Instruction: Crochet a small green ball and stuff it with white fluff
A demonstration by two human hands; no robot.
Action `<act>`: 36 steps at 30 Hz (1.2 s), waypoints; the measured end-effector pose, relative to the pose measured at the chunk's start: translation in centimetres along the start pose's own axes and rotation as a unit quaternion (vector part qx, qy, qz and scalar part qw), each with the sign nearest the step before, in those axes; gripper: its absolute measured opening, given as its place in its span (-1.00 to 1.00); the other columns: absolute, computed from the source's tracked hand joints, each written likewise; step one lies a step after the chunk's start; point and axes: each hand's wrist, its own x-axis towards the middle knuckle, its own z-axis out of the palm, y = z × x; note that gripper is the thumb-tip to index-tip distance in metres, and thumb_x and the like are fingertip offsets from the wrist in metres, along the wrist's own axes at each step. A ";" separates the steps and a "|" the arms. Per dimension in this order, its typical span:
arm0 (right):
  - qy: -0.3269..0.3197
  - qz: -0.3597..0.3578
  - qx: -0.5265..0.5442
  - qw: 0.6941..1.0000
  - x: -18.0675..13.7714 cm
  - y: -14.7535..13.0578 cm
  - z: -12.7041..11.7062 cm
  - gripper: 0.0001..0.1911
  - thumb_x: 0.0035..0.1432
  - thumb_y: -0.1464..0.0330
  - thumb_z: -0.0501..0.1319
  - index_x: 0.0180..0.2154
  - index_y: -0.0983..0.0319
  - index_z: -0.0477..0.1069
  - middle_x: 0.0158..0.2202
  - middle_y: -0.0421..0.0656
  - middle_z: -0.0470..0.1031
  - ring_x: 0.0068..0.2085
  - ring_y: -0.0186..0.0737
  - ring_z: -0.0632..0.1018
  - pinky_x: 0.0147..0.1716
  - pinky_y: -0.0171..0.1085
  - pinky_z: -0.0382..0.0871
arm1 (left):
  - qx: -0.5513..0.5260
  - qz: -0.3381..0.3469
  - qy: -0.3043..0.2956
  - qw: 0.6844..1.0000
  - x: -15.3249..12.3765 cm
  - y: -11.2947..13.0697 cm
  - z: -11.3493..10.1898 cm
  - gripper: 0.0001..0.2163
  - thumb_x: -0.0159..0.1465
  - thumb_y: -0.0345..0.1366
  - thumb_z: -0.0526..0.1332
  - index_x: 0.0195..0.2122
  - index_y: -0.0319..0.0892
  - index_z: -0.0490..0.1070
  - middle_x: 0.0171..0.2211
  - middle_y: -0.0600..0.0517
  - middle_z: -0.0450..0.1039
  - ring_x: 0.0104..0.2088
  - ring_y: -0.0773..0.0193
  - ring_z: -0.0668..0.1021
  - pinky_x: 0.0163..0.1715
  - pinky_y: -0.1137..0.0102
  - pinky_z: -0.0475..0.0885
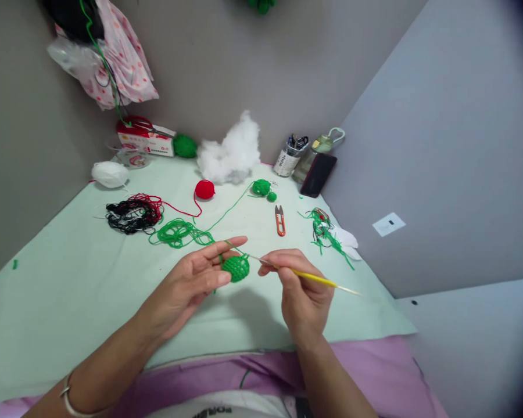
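Between the thumb and fingers of my left hand [200, 278] is a small, round green crochet piece [236, 268]. Green yarn loops over the raised index finger of that hand. My right hand [303, 287] grips a crochet hook [314, 278] with a yellow handle, pen-like. The hook's thin metal tip points left and reaches the top edge of the crochet piece, where a loop of yarn stands up. Whether the tip sits inside the loop is too small to tell. Beyond my left hand lies a loose tangle of green yarn [174, 233].
Orange thread snips [280, 222] lie beyond my right hand. Farther back are a red yarn ball [204, 190], a green yarn ball [261, 187], white stuffing [230, 152] and a pen cup [286, 161]. Black yarn [131, 216] lies left, yarn scraps [326, 229] right. Walls border the table.
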 end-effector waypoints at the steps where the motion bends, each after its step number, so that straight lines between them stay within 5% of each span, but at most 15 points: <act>1: 0.006 0.019 0.026 0.999 0.1 0.0 -0.1 -0.82 0.38 0.36 0.27 -0.12 0.06 0.68 -0.26 -0.13 0.66 -0.30 -0.19 0.63 -0.30 -0.16 0.59 | 0.012 -0.001 0.002 1.000 -0.1 0.1 -0.3 -0.50 0.20 -0.26 0.47 0.20 0.00 0.57 -0.07 0.01 0.61 -0.06 0.19 0.53 0.00 0.37 0.38; 7: 0.006 0.128 0.156 0.979 1.0 0.0 -0.5 -0.83 0.33 0.26 0.33 -0.27 0.15 0.66 -0.38 -0.15 0.59 -0.44 -0.27 0.58 -0.48 -0.27 0.54 | 0.058 0.000 -0.005 0.998 -0.2 0.1 -0.8 -0.59 0.23 -0.21 0.45 0.13 0.06 0.62 -0.04 0.00 0.62 -0.03 0.16 0.55 0.00 0.36 0.40; 14: -0.061 0.075 0.044 0.994 0.5 0.4 0.2 -0.86 0.35 0.28 0.31 -0.18 0.10 0.68 -0.20 -0.09 0.70 -0.17 -0.15 0.64 -0.24 -0.18 0.57 | 0.132 0.021 -0.006 0.991 -0.2 0.0 0.3 -0.40 0.17 -0.26 0.52 0.26 0.07 0.50 -0.07 0.00 0.60 0.00 0.10 0.59 0.05 0.24 0.46; 22: -0.058 0.192 0.154 0.967 1.1 0.7 0.2 -0.75 0.33 0.15 0.32 -0.26 0.19 0.60 -0.33 -0.12 0.68 -0.40 -0.27 0.61 -0.34 -0.24 0.57 | 0.243 0.082 0.035 0.966 -0.5 0.8 0.6 -0.49 0.15 -0.40 0.46 0.14 0.07 0.60 -0.17 0.06 0.49 0.01 0.12 0.57 0.14 0.19 0.47; 36: -0.115 0.162 0.111 0.974 1.4 0.0 -0.8 -0.79 0.42 0.25 0.24 -0.20 0.16 0.62 -0.27 -0.16 0.68 -0.31 -0.31 0.65 -0.26 -0.30 0.58 | 0.324 0.103 0.026 0.940 -0.1 0.8 0.2 -0.50 0.17 -0.42 0.39 0.15 0.05 0.60 -0.23 0.06 0.47 -0.15 0.21 0.54 0.07 0.21 0.52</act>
